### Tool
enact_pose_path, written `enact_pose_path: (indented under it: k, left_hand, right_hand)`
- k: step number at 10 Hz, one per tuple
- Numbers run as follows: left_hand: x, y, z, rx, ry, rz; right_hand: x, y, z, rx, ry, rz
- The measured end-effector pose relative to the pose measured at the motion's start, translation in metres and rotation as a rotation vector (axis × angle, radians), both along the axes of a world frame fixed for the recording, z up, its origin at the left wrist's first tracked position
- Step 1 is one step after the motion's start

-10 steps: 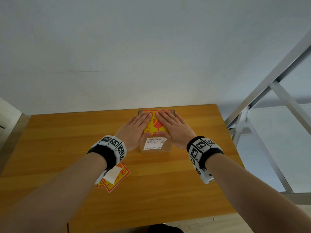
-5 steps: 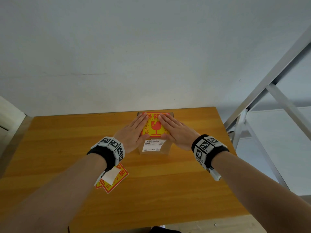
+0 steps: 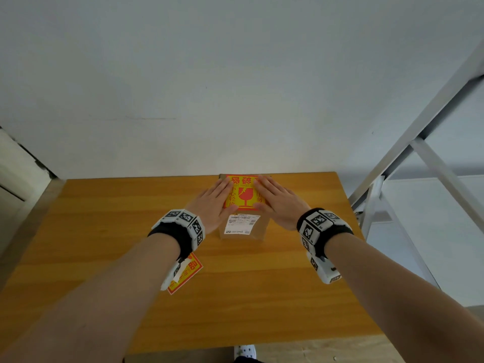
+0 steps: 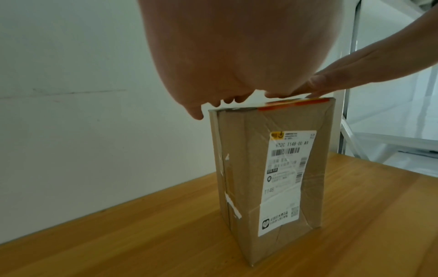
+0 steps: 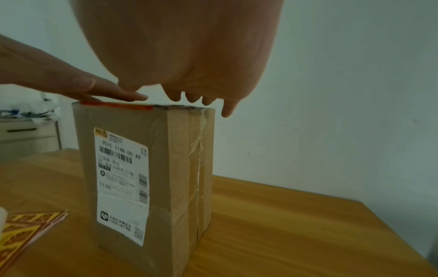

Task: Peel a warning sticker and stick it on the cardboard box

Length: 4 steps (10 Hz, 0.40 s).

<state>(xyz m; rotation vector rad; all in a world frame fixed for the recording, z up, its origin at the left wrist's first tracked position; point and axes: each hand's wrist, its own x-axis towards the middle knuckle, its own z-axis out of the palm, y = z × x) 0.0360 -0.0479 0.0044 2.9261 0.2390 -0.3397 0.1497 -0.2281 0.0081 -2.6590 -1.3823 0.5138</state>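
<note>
Pressing: left hand (image 3: 213, 203) and right hand (image 3: 279, 201), each grip spread flat, on sticker (image 3: 242, 192) atop box (image 3: 258, 226), upright on worktop (image 3: 104, 218). Sticker thin, pliable; best smoothed outward from centre.

Warning sticker (image 3: 243, 193) yellow, red glass symbol; cardboard box (image 4: 272, 168) brown; table (image 3: 104, 231) orange wood-grain.

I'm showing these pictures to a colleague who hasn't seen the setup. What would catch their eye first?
Most striking is the red and yellow warning sticker on top of the upright cardboard box at the far edge of the wooden table. The left hand and right hand lie flat on it, one at each side. More stickers lie on the table, partly hidden under the left wrist.
</note>
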Motion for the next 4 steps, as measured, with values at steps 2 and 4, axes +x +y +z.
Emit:
enact_pose_path:
  k: [2,4]
  left_hand:
    - [-0.019,0.003,0.012,-0.015,-0.040,0.039]
    - [-0.044,0.012,0.038,-0.047,-0.080,0.070]
  right_hand:
    - [-0.019,-0.021,0.009,0.048,0.086,-0.225]
    - [-0.052,-0.031,0.024,0.137,0.103,-0.363]
